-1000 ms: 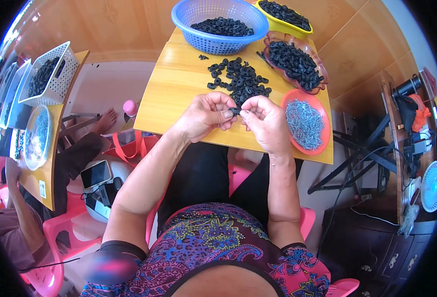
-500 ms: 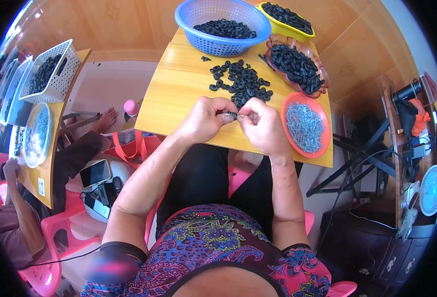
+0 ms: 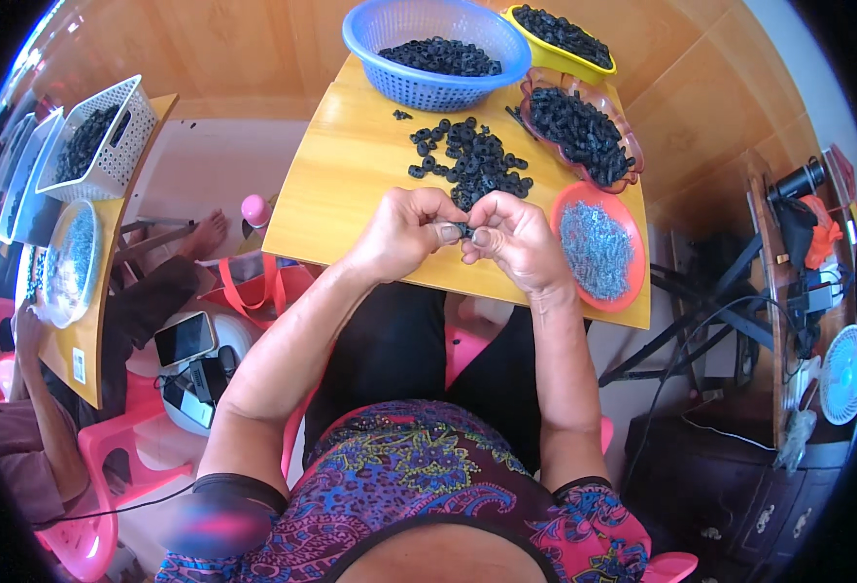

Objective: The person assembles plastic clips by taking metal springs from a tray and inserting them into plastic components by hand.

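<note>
Both hands meet above the near part of the yellow wooden table [image 3: 336,185]. Pinched in my left hand [image 3: 401,233] is a small black plastic part [image 3: 463,230]. The fingertips of my right hand [image 3: 516,243] close on the same part from the other side; anything smaller between them is hidden. Just beyond the hands lies a loose pile of small black parts [image 3: 482,165]. To the right of my right hand, an orange plate [image 3: 634,228] holds many small silvery screw-like pieces [image 3: 594,248].
At the table's back stand a blue basket [image 3: 428,87], a yellow basin [image 3: 560,56] and a pinkish tray [image 3: 633,175], all with black parts. A co-worker's arm [image 3: 50,408] is at another table [image 3: 84,364] on the left. A phone [image 3: 186,340] lies on a stool.
My right hand has rolled its fingers round, so the thumb now presses on the small part and the other fingers curl nearer. My left hand has hardly moved.
</note>
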### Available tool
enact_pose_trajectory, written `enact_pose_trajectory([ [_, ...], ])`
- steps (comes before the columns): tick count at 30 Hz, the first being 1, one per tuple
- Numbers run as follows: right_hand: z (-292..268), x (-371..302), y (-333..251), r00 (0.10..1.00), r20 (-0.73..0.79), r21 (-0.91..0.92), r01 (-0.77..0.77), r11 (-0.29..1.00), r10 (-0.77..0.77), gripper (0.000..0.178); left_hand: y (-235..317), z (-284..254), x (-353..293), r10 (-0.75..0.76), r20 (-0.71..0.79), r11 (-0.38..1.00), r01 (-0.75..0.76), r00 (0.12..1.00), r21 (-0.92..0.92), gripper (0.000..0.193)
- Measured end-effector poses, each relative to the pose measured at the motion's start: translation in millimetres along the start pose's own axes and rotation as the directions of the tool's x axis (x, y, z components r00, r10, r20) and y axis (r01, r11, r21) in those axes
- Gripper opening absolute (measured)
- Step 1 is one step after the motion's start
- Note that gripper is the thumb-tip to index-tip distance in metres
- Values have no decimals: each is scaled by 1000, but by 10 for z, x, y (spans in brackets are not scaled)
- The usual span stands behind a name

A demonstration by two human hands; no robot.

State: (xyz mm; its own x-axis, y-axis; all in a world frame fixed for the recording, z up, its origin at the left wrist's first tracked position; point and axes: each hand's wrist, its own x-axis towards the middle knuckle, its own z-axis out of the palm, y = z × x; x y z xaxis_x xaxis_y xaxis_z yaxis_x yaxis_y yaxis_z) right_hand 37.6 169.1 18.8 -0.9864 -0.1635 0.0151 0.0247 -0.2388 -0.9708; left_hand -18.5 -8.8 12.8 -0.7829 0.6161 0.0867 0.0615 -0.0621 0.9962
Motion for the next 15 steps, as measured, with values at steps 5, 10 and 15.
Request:
enact_pose_trajectory([
  [5,-71,1,94,1000,14,-36,22,999,-21,17,6,77,23,64,13,991,-65,998,120,6],
  [10,-91,22,-122,988,-146,-282,13,959,-56,11,-88,65,99,-38,-15,999,38,999,-23,23],
  [15,-876,209,-442,802,-527,-308,130,943,-283,5,-265,-157,204,2,-293,997,23,956,80,35],
])
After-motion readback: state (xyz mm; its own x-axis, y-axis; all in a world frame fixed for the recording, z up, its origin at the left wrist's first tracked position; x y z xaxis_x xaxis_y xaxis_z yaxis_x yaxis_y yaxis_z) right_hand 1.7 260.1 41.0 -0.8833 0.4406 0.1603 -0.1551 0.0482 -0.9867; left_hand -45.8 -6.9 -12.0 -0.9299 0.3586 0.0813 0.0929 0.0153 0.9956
